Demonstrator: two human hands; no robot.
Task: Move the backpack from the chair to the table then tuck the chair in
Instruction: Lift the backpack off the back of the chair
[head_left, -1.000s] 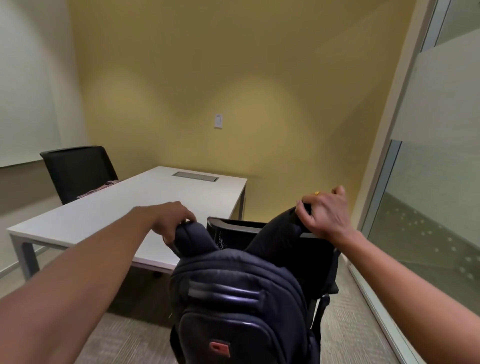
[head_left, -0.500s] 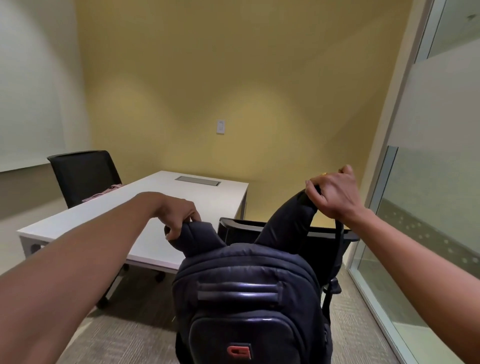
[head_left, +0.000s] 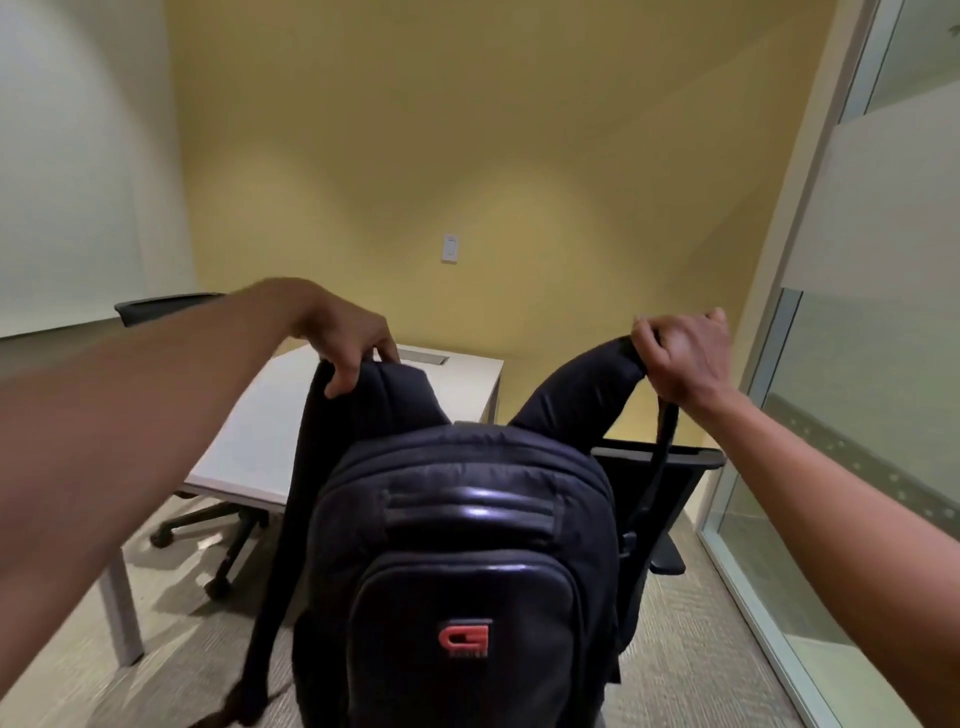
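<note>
both hands (head_left: 680, 358) hold backpack (head_left: 457, 561) before chair (head_left: 670, 488).

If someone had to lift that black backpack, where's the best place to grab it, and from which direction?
Probably by the two padded shoulder straps at the top, reached from above. That is how it hangs now: the left hand clutches one strap and the right hand the other, spreading them into a V above the backpack. Gripping both likely keeps the bulky body upright and level for the swing to the table.
</note>
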